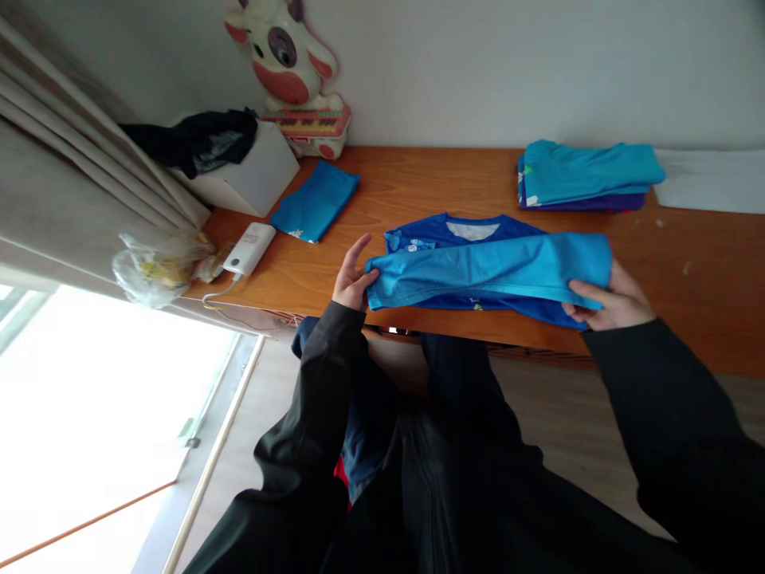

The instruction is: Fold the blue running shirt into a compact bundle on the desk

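Head view: nearest are our dark sleeves [326, 359] and legs [364, 422], below the table [699, 295]. Just ahead, we hold a light blue garment [490, 271] stretched sideways between both hands. The fingers of our left hand [354, 281] pinch its left end, thumb on top, index finger raised free; those of our right hand [615, 304] grip its right end, thumb on top. The garment hangs over a royal blue shirt [514, 226] spread on the table, covering its middle.

Left of the shirt we see a clear plastic bag [152, 271], then a white device [249, 249] with a cable. Beyond the shirt, to its left, is a folded blue cloth [316, 201]; to its right, a folded stack [589, 177]. Farther left of the shirt, a white box [254, 177] carries a black cloth [209, 142], and a cow-shaped toy [292, 72] stands farthest, against the wall [478, 72].
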`<control>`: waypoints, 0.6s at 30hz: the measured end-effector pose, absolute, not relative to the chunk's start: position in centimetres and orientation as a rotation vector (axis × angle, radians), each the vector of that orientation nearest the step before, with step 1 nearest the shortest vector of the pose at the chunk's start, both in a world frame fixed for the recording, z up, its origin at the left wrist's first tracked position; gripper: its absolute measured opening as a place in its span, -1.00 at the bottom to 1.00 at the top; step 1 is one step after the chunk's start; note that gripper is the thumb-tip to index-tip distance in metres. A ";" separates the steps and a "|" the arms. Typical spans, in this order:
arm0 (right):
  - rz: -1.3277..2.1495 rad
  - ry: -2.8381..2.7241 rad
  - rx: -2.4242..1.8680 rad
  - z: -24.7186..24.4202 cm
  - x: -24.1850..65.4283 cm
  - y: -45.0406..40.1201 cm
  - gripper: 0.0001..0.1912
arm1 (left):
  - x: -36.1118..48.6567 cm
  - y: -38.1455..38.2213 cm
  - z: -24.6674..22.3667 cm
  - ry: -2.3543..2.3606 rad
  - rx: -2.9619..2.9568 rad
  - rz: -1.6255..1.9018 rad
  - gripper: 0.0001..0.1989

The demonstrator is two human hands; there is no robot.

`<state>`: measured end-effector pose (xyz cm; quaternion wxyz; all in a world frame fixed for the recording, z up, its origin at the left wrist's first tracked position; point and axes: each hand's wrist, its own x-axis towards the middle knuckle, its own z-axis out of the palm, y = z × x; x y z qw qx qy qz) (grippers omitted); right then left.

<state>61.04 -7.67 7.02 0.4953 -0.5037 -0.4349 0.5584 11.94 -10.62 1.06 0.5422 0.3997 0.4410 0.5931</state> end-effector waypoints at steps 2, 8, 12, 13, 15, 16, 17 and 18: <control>1.402 -1.095 -1.229 6.3 60.7 -7.4 -0.23 | 12.4 -10.1 0.5 1.116 0.961 1.444 -0.20; 1.029 -1.058 -1.233 4.5 61.6 -6.3 -0.58 | 13.0 -9.6 -0.4 1.432 1.185 1.452 -0.66; 1.105 -1.158 -1.036 5.0 62.5 -6.2 -0.62 | 11.6 -10.3 0.6 1.384 1.043 1.240 -0.52; 1.122 -1.197 -0.997 5.3 62.6 -6.3 -0.56 | 11.3 -10.4 0.9 1.326 0.982 1.203 -0.43; 1.113 -1.283 -0.986 5.6 62.9 -6.2 -0.42 | 11.0 -10.6 1.4 1.210 0.903 1.199 -0.26; 1.092 -1.327 -1.010 5.7 63.2 -6.0 -0.38 | 11.0 -10.6 1.5 1.165 0.891 1.221 -0.20; 1.068 -1.366 -1.048 5.7 63.6 -5.6 -0.36 | 11.1 -10.5 1.5 1.135 0.891 1.245 -0.14; 1.040 -1.392 -1.096 5.6 64.1 -5.1 -0.37 | 11.3 -10.3 1.3 1.123 0.894 1.268 -0.10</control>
